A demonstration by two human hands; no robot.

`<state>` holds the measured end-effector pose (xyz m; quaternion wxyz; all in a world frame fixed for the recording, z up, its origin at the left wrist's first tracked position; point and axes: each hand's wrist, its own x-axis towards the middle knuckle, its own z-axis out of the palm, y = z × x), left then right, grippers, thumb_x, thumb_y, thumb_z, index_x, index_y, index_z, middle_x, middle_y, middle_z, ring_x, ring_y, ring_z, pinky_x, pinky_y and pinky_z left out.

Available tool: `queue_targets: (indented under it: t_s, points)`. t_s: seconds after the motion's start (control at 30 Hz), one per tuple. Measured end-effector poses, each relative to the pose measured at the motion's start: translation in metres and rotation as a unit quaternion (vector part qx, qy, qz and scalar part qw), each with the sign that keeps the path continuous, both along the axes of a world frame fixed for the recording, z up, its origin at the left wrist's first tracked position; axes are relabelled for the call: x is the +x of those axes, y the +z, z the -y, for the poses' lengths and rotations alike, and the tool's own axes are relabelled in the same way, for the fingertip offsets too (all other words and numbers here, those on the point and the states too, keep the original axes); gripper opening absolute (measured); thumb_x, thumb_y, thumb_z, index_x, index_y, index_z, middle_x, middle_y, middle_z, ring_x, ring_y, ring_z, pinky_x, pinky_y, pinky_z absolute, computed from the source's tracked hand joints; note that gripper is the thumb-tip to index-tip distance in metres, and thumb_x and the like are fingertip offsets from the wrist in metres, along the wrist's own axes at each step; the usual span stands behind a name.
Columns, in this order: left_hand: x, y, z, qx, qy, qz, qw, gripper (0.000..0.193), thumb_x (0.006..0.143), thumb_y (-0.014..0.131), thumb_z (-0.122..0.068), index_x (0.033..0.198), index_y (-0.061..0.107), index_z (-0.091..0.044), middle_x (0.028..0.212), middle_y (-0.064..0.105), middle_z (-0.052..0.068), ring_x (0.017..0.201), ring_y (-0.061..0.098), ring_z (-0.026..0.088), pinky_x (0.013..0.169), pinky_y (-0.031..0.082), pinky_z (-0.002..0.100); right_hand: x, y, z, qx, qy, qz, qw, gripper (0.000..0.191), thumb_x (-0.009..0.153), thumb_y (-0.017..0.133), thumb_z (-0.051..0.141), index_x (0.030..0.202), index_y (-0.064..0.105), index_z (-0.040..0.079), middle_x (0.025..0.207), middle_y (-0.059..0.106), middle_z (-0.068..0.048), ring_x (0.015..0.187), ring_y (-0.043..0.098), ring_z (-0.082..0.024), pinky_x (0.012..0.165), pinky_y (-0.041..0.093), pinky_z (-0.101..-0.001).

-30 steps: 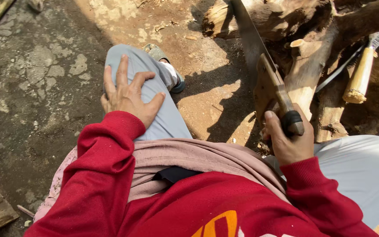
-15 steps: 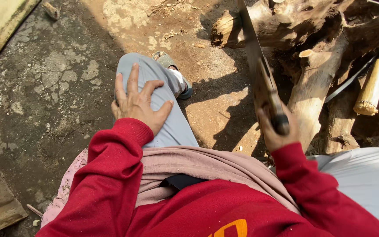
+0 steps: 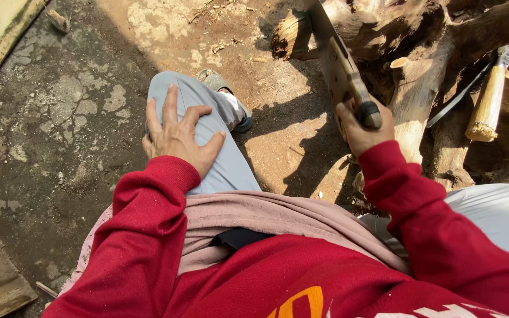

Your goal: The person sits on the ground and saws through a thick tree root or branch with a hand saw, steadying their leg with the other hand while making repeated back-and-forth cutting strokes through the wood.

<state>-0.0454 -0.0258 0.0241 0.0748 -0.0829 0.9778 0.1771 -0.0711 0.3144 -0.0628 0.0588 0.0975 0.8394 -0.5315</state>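
Note:
My right hand (image 3: 360, 131) grips the wooden handle of a long-bladed machete (image 3: 338, 65), its blade pointing up and away over the wood pile. Just right of it stands a pale cut branch stub (image 3: 412, 100) of a gnarled stump. My left hand (image 3: 178, 136) lies flat with fingers spread on my left knee, on light grey trousers (image 3: 219, 159). Both arms wear red sleeves. My left foot in a sandal (image 3: 231, 97) rests on the dirt ahead.
A second knife with a pale wooden handle (image 3: 487, 103) leans among the logs at the right. A sawn log end (image 3: 287, 35) lies at the top centre. Cracked concrete (image 3: 48, 129) covers the left, with boards at the left edges.
My right hand has lifted the machete up and back from the branch. The view shifted slightly; my left hand stays on the knee.

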Motion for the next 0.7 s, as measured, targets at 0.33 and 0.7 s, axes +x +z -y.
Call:
queue_targets:
  t_s: [0.33, 0.7]
  points:
    - [0.004, -0.004, 0.001, 0.009, 0.001, -0.016, 1.000, 0.051, 0.079, 0.075, -0.048, 0.127, 0.064, -0.035, 0.170, 0.012, 0.005, 0.154, 0.000, 0.043, 0.111, 0.019, 0.075, 0.001, 0.011, 0.007, -0.012, -0.016, -0.028, 0.999, 0.024, 0.098, 0.067, 0.012, 0.121, 0.064, 0.006, 0.089, 0.067, -0.008, 0.056, 0.061, -0.012, 0.048, 0.056, -0.0254]
    - [0.006, -0.002, 0.002, 0.015, 0.012, 0.005, 1.000, 0.051, 0.077, 0.075, -0.048, 0.126, 0.065, -0.035, 0.170, 0.011, 0.003, 0.154, -0.001, 0.040, 0.110, 0.020, 0.075, 0.063, 0.028, -0.007, -0.029, -0.029, -0.027, 0.999, 0.022, 0.098, 0.070, 0.014, 0.116, 0.064, 0.002, 0.088, 0.067, -0.009, 0.065, 0.064, -0.012, 0.059, 0.056, -0.0265]
